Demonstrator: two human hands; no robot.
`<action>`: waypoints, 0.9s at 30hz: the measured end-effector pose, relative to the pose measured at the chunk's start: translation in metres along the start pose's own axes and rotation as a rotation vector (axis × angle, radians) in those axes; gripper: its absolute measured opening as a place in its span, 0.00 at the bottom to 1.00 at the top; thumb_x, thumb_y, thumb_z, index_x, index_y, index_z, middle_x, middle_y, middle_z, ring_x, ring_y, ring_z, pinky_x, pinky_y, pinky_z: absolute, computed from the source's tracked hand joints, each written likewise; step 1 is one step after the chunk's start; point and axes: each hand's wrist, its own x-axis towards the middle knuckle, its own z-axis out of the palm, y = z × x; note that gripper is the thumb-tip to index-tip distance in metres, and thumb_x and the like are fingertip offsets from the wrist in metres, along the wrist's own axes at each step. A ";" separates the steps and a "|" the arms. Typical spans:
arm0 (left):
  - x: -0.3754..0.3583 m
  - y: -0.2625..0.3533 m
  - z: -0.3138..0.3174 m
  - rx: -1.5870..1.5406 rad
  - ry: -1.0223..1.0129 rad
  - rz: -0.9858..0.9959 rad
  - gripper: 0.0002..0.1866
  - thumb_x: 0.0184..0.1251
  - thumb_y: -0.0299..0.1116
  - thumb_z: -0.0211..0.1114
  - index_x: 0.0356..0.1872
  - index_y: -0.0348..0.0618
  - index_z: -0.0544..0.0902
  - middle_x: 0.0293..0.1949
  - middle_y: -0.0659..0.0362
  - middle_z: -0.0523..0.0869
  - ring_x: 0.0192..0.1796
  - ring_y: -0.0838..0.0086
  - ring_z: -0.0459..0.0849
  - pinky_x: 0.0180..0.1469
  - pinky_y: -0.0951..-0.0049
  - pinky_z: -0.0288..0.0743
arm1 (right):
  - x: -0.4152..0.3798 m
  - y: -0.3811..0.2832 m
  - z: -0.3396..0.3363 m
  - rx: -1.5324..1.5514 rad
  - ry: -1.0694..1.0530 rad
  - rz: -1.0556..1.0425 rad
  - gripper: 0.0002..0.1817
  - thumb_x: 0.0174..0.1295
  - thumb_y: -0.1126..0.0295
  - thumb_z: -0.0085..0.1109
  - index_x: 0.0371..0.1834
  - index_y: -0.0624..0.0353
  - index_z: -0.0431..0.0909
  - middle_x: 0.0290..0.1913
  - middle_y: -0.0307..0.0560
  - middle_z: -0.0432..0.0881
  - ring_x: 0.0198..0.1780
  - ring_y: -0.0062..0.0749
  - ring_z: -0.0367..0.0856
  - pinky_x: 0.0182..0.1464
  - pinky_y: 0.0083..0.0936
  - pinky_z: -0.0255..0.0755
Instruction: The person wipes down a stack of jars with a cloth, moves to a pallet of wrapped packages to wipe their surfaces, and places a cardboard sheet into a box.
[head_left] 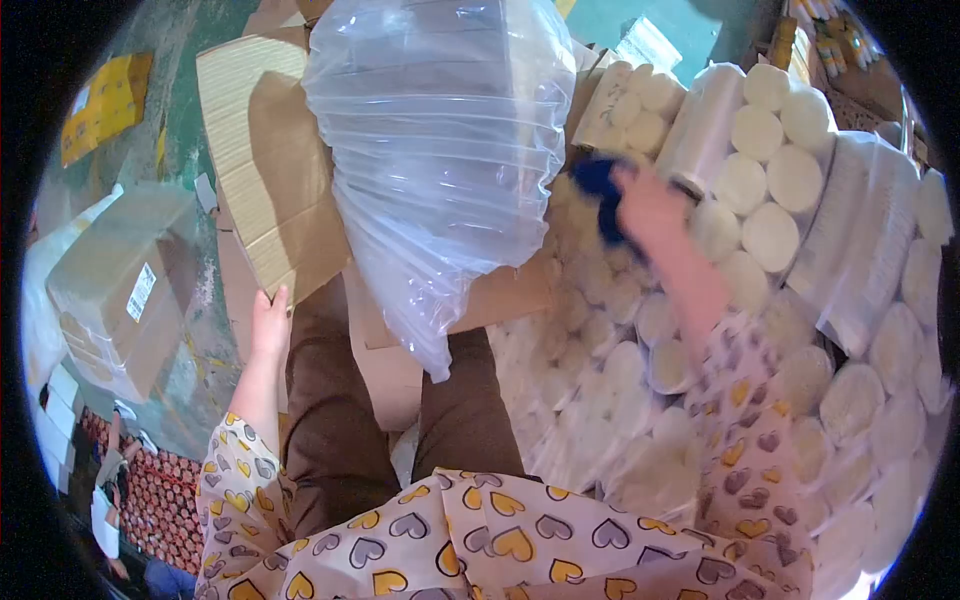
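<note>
My left hand [270, 318] pinches the lower corner of a cardboard box flap [225, 110], thumb and fingers at its edge. In front of me a large clear plastic bag [440, 170] bulges out of the carton, its gathered end tapering down between my knees. My right hand [645, 205] is raised to the right of the bag, smeared by motion, with its fingers round a dark blue object [598, 180] whose kind I cannot tell. Behind that hand lie plastic-wrapped packs of white round items [770, 180].
More white rolls in clear wrap [865, 400] are heaped along my right side. A taped carton [130, 290] with a white label stands on the green floor at left, and a yellow packet [105, 105] lies beyond it. Another person [110, 490] is at the lower left.
</note>
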 end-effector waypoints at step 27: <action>-0.032 0.022 0.006 0.215 -0.007 0.006 0.26 0.63 0.40 0.57 0.56 0.33 0.63 0.51 0.42 0.74 0.56 0.57 0.72 0.58 0.63 0.64 | -0.139 -0.135 0.265 -0.220 -0.287 -0.221 0.21 0.61 0.59 0.44 0.56 0.53 0.71 0.62 0.46 0.65 0.63 0.45 0.60 0.48 0.52 0.64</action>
